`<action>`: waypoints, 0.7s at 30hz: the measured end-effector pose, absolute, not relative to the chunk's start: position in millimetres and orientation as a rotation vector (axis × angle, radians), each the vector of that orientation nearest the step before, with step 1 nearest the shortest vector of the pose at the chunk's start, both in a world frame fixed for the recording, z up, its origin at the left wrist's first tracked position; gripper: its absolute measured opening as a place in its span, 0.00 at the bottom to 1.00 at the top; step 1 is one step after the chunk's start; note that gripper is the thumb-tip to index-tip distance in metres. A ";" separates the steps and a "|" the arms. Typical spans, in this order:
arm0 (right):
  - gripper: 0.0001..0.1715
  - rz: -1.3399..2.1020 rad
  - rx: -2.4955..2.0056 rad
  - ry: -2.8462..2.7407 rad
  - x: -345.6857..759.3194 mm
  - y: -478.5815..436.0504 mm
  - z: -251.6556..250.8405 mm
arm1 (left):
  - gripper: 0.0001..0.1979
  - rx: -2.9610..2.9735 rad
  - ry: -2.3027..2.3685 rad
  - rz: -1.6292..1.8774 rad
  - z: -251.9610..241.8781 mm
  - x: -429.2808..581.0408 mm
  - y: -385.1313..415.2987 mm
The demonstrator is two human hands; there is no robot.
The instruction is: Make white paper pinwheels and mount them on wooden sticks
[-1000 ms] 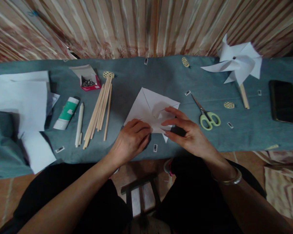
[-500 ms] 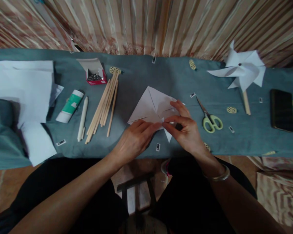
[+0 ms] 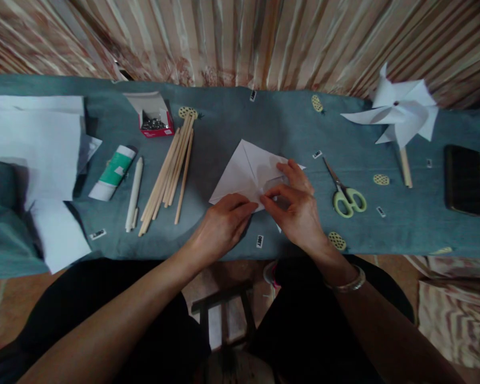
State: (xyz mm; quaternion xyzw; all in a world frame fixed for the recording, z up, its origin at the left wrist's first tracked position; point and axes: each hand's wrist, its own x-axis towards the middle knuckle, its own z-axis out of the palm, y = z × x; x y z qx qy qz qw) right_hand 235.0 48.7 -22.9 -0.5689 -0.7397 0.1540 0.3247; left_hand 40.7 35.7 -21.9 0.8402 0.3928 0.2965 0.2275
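Observation:
A white square of paper (image 3: pixel 235 173) with crease or cut lines running toward its middle lies turned on the cloth in front of me. My left hand (image 3: pixel 223 221) has its fingers bent together on the lower edge, thumb and index tips near the centre. With thumb and index finger, my right hand (image 3: pixel 294 208) pinches a flap of the same sheet close to the middle, while its other fingers rest on the right part. Much of the lower right of the sheet is hidden under that hand. Green-handled scissors (image 3: pixel 349 200) lie right of it.
Wooden sticks (image 3: pixel 170 170), a white pen (image 3: pixel 134 194), a glue tube (image 3: pixel 112 173) and a red box of pins (image 3: pixel 157 125) lie to the left. Farther left are paper sheets (image 3: pixel 36 144). A finished paper pinwheel (image 3: pixel 404 109) and a phone (image 3: pixel 463 180) are at right.
My right thumb and index finger have moved slightly left and down onto the paper's middle, pressing the flap there. My left fingertips have drawn back a little.

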 end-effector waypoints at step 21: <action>0.04 0.412 -1.519 -1.929 234.6 46.4 -20.4 | 0.13 2.273 1.076 0.743 -18.4 38.1 39.7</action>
